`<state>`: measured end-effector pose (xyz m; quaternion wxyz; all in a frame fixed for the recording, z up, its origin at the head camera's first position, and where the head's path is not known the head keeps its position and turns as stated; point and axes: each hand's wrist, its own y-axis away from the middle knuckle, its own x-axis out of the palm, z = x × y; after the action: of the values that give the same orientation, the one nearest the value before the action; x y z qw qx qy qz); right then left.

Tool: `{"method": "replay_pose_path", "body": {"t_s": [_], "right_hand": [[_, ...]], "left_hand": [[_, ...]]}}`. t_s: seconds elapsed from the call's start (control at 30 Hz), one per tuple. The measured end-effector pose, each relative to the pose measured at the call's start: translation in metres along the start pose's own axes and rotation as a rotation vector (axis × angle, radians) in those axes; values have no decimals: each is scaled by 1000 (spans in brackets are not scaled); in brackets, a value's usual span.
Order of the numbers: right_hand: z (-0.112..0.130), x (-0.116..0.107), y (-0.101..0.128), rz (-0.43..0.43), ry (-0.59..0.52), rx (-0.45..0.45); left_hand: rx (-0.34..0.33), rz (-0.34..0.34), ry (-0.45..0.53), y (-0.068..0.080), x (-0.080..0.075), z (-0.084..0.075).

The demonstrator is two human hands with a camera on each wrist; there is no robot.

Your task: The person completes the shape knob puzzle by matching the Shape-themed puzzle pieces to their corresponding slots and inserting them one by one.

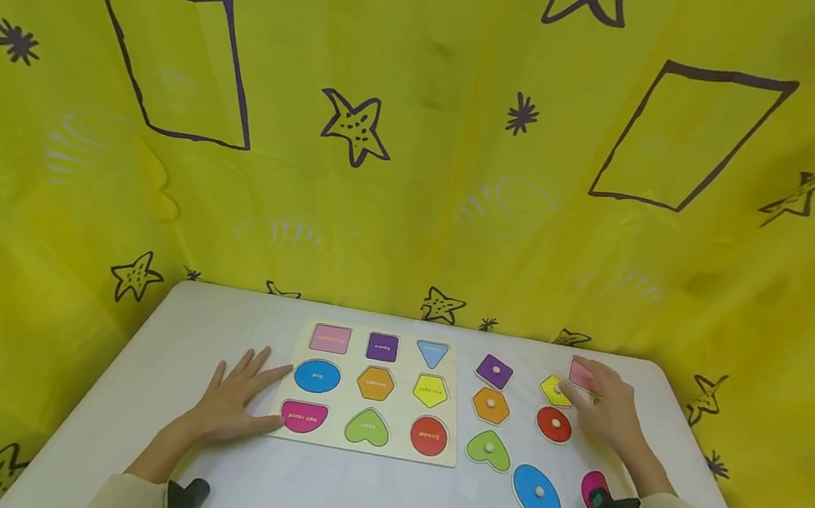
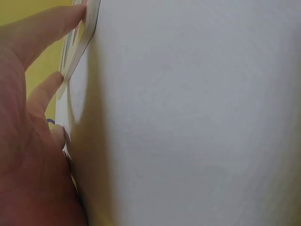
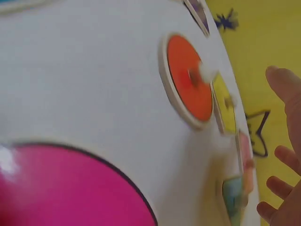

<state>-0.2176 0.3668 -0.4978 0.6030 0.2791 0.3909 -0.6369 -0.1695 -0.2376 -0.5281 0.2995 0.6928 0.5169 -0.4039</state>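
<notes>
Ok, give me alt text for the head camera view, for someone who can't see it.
A person's left hand rests flat against the left edge of a shape puzzle board on a white table. Their right hand hovers over a pink piece among loose pieces, with a yellow star-printed cloth behind.

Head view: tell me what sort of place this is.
Probably a staged play or recording corner, not a lived-in room. A yellow star-printed cloth curtains off a white table, which bears a wooden shape puzzle board and loose knobbed pieces such as a blue oval.
</notes>
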Motion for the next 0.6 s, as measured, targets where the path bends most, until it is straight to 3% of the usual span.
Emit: {"method": "replay_pose_path", "body": {"t_s": [0.13,0.3,0.6], "right_hand": [[-22,-4,-7,12,6,118],[-42,-4,-8,18,-69,273],[-48,1,-17,3,-137,396]], "left_hand": [[29,-24,17,0,1,2],[48,-33,23,3,3,3],[18,15,19,3,-5,-2]]}}
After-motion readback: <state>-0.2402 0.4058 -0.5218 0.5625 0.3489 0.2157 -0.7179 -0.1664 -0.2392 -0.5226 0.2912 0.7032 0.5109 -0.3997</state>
